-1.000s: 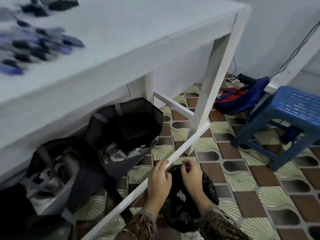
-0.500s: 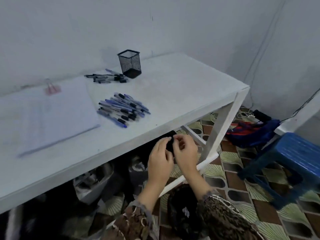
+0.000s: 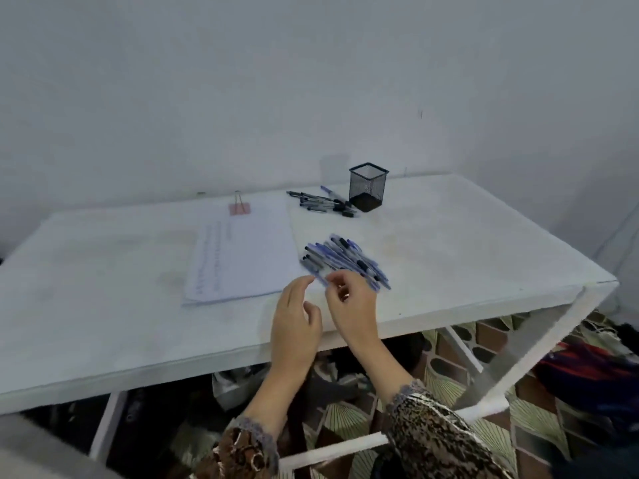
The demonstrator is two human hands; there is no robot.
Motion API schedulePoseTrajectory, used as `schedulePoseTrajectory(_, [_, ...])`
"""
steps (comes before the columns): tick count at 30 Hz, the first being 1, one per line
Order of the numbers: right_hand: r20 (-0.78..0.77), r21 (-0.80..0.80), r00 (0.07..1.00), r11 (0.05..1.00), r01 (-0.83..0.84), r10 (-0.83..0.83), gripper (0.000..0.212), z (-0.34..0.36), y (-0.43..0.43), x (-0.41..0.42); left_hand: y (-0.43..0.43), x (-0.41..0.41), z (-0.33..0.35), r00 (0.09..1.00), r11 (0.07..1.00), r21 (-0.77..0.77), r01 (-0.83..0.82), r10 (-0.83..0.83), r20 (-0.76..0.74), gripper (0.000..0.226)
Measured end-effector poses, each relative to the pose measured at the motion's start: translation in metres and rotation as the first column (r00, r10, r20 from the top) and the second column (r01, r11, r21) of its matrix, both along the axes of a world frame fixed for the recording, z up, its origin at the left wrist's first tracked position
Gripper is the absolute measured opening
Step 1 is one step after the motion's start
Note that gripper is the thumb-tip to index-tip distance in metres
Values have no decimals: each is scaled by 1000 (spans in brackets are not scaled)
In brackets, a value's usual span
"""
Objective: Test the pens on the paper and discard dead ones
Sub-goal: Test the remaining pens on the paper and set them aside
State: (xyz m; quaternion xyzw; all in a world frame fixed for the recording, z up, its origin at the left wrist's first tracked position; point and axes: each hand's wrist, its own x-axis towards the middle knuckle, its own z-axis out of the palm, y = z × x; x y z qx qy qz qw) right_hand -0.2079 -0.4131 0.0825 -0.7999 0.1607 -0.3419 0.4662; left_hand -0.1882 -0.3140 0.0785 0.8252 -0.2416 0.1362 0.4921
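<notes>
white table (image 3: 449, 257), pen pile (image 3: 345, 261) at 3 o'clock of the paper (image 3: 242, 257). left hand (image 3: 295, 319) loose, empty. right hand (image 3: 352, 305) curled at the pile's 7 o'clock edge, can't tell if it's gripping.

A plain pale grey wall (image 3: 242, 81) is seen behind and to the right, softly and evenly lit. A white table (image 3: 449, 243) is set against it, carried on a slanted white frame (image 3: 539, 344) with a low crossbar (image 3: 332, 451). The floor (image 3: 539, 440) is laid with patterned tiles in brown, green and cream. Dark clutter (image 3: 238, 385) is stowed in shadow beneath the table. A red and blue cloth (image 3: 587, 371) is heaped on the floor at the right.
</notes>
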Motion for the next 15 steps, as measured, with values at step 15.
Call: schedulePoseTrajectory(15, [-140,-66,983,989,-131,120,15,9,39,144,69,152,26,961,956,95,-276,275,25,41])
